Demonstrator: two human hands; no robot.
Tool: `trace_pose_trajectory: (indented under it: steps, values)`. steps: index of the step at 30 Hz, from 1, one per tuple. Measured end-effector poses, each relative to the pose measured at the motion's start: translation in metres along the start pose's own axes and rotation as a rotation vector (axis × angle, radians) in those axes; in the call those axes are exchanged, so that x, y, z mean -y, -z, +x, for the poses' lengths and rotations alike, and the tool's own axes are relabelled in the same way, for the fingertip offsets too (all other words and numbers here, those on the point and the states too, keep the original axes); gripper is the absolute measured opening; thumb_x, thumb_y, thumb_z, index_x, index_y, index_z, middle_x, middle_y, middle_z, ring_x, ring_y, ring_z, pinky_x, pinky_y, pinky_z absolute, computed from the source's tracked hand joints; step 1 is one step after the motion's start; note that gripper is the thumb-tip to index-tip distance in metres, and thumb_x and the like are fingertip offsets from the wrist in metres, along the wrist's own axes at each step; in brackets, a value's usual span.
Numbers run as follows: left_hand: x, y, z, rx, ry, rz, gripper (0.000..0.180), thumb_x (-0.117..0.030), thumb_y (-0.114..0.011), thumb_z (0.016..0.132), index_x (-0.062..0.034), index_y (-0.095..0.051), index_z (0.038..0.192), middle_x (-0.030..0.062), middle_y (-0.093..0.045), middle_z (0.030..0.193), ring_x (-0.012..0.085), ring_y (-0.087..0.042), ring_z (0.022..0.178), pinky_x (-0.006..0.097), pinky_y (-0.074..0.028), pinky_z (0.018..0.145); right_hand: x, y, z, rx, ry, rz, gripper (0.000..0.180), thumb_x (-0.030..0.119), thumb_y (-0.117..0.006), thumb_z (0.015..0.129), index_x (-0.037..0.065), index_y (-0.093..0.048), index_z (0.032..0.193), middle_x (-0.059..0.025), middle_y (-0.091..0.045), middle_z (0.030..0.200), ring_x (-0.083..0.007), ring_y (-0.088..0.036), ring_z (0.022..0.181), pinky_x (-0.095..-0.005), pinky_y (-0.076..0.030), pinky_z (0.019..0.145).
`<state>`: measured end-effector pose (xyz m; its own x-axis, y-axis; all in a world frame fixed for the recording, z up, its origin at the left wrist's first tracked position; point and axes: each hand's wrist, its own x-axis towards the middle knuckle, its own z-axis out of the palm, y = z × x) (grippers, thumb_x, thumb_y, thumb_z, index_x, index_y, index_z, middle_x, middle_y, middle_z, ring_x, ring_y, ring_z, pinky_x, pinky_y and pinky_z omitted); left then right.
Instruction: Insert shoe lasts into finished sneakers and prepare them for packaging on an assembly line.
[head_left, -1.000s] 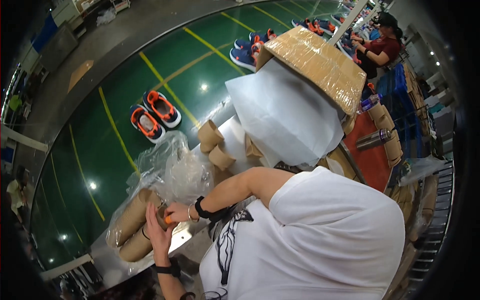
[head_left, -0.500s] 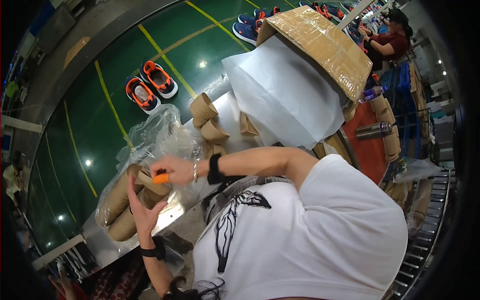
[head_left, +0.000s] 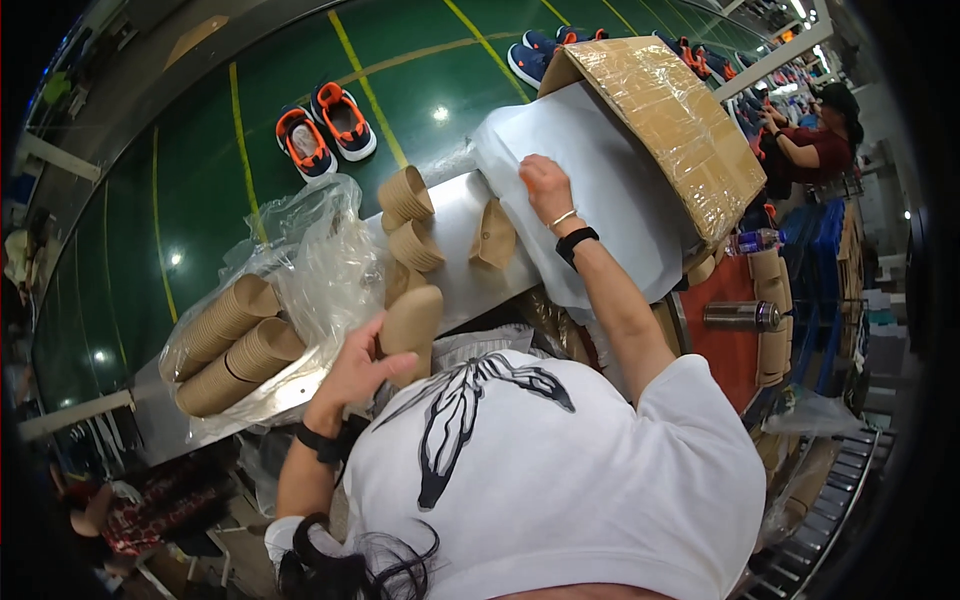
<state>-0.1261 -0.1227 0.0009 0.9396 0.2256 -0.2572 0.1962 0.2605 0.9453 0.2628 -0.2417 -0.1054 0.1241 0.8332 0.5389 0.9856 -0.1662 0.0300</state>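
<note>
My left hand [head_left: 352, 375], a black band on its wrist, grips a brown moulded paper form [head_left: 412, 325] at the near edge of the metal table [head_left: 455, 215]. My right hand [head_left: 543, 186], wearing a bracelet and a black watch, rests with fingers bent on a stack of white tissue sheets [head_left: 620, 215] that spills out of a taped cardboard box [head_left: 665, 110]. Loose brown forms [head_left: 410, 220] lie on the table between my two hands, another one [head_left: 494, 235] near my right wrist.
A clear plastic bag [head_left: 310, 250] holds stacked brown forms [head_left: 235, 335] at the left. Orange-and-black shoes [head_left: 325, 125] and blue shoes [head_left: 530, 55] sit on the green belt beyond. A metal bottle [head_left: 740, 315] lies at the right. A co-worker [head_left: 810, 140] stands far right.
My right hand has left the bag beside my left hand and reached right and forward onto the white sheets. My left hand now holds a brown form.
</note>
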Motion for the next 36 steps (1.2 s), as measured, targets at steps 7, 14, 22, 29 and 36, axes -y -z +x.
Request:
trace_pose_trajectory:
  steps: [7, 14, 22, 29, 36]
  values:
    - [-0.037, -0.005, 0.058, -0.095, 0.081, 0.057, 0.040, -0.008, -0.068, 0.082, 0.0010, -0.050, 0.116, 0.0036, -0.062, 0.100, 0.0102, -0.058, 0.088, 0.026, -0.049, 0.075, -0.020, 0.029, 0.015, -0.355, -1.003, 1.614, 0.010, -0.001, -0.059, 0.084, -0.004, -0.064, 0.092, -0.0065, -0.065, 0.088, -0.0149, -0.061, 0.084, -0.0265, -0.049, 0.080]
    - [-0.004, -0.018, 0.190, -0.539, -0.577, 0.175, 0.032, -0.010, -0.069, 0.076, 0.0019, -0.055, 0.102, 0.0084, -0.065, 0.084, 0.0140, -0.060, 0.073, 0.029, -0.050, 0.065, 0.070, 0.106, 0.108, -0.256, -0.335, 1.277, 0.036, -0.002, -0.064, 0.079, 0.001, -0.057, 0.114, -0.0144, -0.060, 0.112, -0.0269, -0.058, 0.103, -0.0344, -0.047, 0.089]
    - [-0.015, -0.008, 0.202, 0.123, -0.489, 0.258, 0.049, -0.013, -0.065, 0.084, 0.0006, -0.045, 0.126, 0.0138, -0.052, 0.123, 0.0211, -0.052, 0.110, 0.033, -0.046, 0.091, 0.047, 0.145, 0.182, 0.132, 0.151, 0.884, 0.076, 0.009, -0.079, 0.062, 0.009, -0.042, 0.128, -0.0169, -0.048, 0.117, -0.0361, -0.049, 0.108, -0.0348, -0.042, 0.092]
    - [-0.037, -0.077, 0.179, 0.661, -0.148, 0.674, 0.060, -0.027, -0.065, 0.086, 0.0022, -0.040, 0.132, 0.0174, -0.044, 0.135, 0.0287, -0.038, 0.128, 0.037, -0.032, 0.105, 0.060, 0.155, 0.218, -0.617, 0.030, 0.677, 0.074, 0.012, -0.084, 0.062, 0.004, -0.044, 0.123, -0.0143, -0.051, 0.113, -0.0273, -0.054, 0.102, -0.0350, -0.046, 0.088]
    - [-0.116, -0.037, 0.214, -0.099, -0.473, -0.967, 0.035, -0.013, -0.055, 0.088, -0.0032, -0.050, 0.121, 0.0109, -0.055, 0.121, 0.0233, -0.053, 0.113, 0.039, -0.040, 0.101, 0.093, 0.147, 0.176, -0.870, -0.472, 1.247, 0.094, 0.010, -0.086, 0.062, 0.003, -0.031, 0.138, -0.0098, -0.044, 0.130, -0.0199, -0.046, 0.116, -0.0308, -0.040, 0.097]
